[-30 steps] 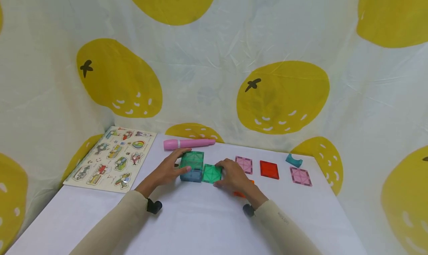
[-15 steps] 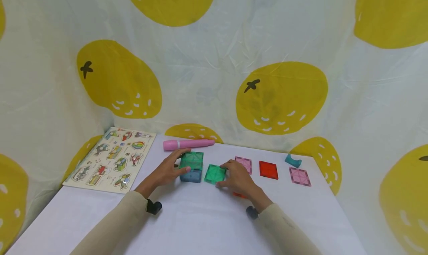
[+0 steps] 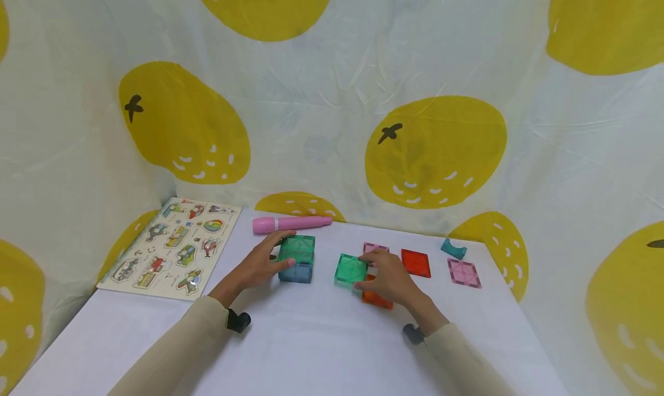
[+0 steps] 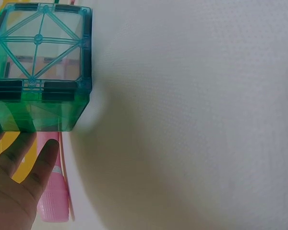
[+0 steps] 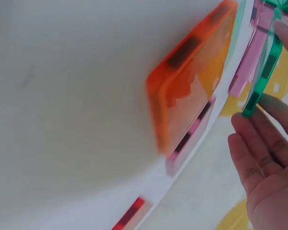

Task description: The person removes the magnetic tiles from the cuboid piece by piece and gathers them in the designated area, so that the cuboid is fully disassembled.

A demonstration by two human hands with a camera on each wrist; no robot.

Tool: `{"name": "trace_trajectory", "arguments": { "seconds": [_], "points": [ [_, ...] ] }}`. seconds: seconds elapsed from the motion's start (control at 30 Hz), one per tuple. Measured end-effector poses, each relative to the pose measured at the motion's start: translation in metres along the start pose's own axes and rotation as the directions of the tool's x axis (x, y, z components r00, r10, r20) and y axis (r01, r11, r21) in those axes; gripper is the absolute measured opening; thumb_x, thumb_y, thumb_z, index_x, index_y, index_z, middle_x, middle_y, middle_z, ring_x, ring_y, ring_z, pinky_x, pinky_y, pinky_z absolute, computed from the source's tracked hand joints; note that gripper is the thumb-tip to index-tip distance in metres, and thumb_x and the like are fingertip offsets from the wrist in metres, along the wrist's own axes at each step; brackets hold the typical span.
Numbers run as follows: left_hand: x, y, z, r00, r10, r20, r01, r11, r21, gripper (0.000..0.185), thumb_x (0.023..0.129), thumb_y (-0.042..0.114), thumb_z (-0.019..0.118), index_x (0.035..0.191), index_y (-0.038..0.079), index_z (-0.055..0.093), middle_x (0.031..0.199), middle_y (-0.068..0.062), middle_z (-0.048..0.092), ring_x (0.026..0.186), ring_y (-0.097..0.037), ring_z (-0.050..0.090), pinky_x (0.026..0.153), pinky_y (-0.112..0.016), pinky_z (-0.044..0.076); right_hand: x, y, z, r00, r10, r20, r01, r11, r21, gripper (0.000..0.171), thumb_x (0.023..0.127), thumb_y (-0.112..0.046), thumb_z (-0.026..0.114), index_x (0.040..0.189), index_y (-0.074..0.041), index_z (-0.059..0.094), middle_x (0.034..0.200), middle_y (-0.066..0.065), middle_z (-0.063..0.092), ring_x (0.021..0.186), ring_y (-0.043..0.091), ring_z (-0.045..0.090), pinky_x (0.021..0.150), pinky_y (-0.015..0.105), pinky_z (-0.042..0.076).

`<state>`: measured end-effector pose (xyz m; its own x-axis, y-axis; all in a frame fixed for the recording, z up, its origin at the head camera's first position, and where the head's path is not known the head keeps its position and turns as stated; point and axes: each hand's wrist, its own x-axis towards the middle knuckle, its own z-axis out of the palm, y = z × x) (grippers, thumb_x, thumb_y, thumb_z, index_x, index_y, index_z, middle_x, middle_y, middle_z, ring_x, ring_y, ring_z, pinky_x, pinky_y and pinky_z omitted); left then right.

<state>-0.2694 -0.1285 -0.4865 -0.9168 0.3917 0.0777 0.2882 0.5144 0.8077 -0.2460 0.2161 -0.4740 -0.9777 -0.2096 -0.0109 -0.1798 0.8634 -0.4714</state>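
Observation:
In the head view my left hand (image 3: pixel 261 264) holds a small box of see-through magnetic tiles (image 3: pixel 300 251), green on top and blue-teal in front, thumb and fingers spread about its left side. Its fingertips (image 4: pixel 50 148) meet the green wall in the left wrist view. My right hand (image 3: pixel 391 278) pinches a loose green magnetic tile (image 3: pixel 349 268) by its right edge. That tile seems raised above the tablecloth, seen edge-on between thumb and fingers in the right wrist view. Beneath the right hand lies an orange tile (image 3: pixel 377 300), partly covered. A pink tile (image 3: pixel 377 247) is partly hidden behind the hand.
Farther right lie a red tile (image 3: pixel 416 263), another pink tile (image 3: pixel 464 273) and a teal curved piece (image 3: pixel 453 249). Behind the box rests a pink tube-shaped object (image 3: pixel 290 224). A picture puzzle board (image 3: pixel 150 292) lies at the left. A fruit-print curtain (image 3: pixel 311 125) closes off the back.
The right hand has pulled the green tile away from the box, moving it rightward and apparently up, toward the orange tile. The left hand and the box have stayed put.

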Motion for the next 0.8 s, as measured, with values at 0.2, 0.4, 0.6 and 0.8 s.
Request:
{"name": "trace_trajectory", "arguments": {
  "seconds": [0.2, 0.4, 0.6, 0.8],
  "points": [
    [0.001, -0.002, 0.001, 1.0, 0.004, 0.002, -0.004, 1.0, -0.005, 0.068, 0.092, 0.04, 0.07, 0.148, 0.045, 0.033, 0.16, 0.002, 0.03, 0.144, -0.027, 0.034, 0.112, -0.056, 0.041, -0.013, 0.016, -0.012, 1.0, 0.007, 0.003, -0.007, 0.999, 0.031, 0.071, 0.066, -0.047, 0.091, 0.13, -0.028, 0.065, 0.133, -0.002, 0.061, 0.129, 0.025, 0.049, 0.095, 0.052, 0.055],
    [0.001, -0.003, 0.002, 1.0, 0.002, 0.0, -0.002, 1.0, -0.006, 0.068, 0.092, 0.039, 0.07, 0.148, 0.045, 0.033, 0.159, 0.006, 0.031, 0.144, -0.027, 0.034, 0.112, -0.056, 0.041, -0.024, 0.034, -0.02, 1.0, -0.023, -0.006, 0.024, 0.999, 0.022, 0.072, 0.066, -0.048, 0.09, 0.129, -0.026, 0.065, 0.128, -0.003, 0.062, 0.124, 0.024, 0.054, 0.094, 0.049, 0.056],
    [0.0, -0.003, 0.002, 1.0, -0.004, 0.002, 0.004, 1.0, 0.0, 0.067, 0.092, 0.04, 0.07, 0.148, 0.046, 0.032, 0.16, 0.007, 0.03, 0.145, -0.027, 0.034, 0.113, -0.056, 0.041, -0.037, 0.052, -0.028, 0.999, -0.037, -0.034, 0.037, 0.999, 0.006, 0.073, 0.066, -0.052, 0.089, 0.13, -0.027, 0.065, 0.13, -0.002, 0.063, 0.126, 0.027, 0.054, 0.096, 0.055, 0.054],
    [0.0, -0.002, 0.001, 1.0, -0.004, -0.003, 0.004, 1.0, 0.003, 0.067, 0.092, 0.041, 0.07, 0.148, 0.046, 0.033, 0.16, 0.007, 0.029, 0.145, -0.027, 0.034, 0.113, -0.056, 0.041, -0.048, 0.069, -0.034, 0.998, -0.042, -0.048, 0.042, 0.999, -0.005, 0.07, 0.067, -0.05, 0.089, 0.129, -0.026, 0.066, 0.131, -0.001, 0.062, 0.122, 0.027, 0.056, 0.096, 0.054, 0.054]
  ]
}}
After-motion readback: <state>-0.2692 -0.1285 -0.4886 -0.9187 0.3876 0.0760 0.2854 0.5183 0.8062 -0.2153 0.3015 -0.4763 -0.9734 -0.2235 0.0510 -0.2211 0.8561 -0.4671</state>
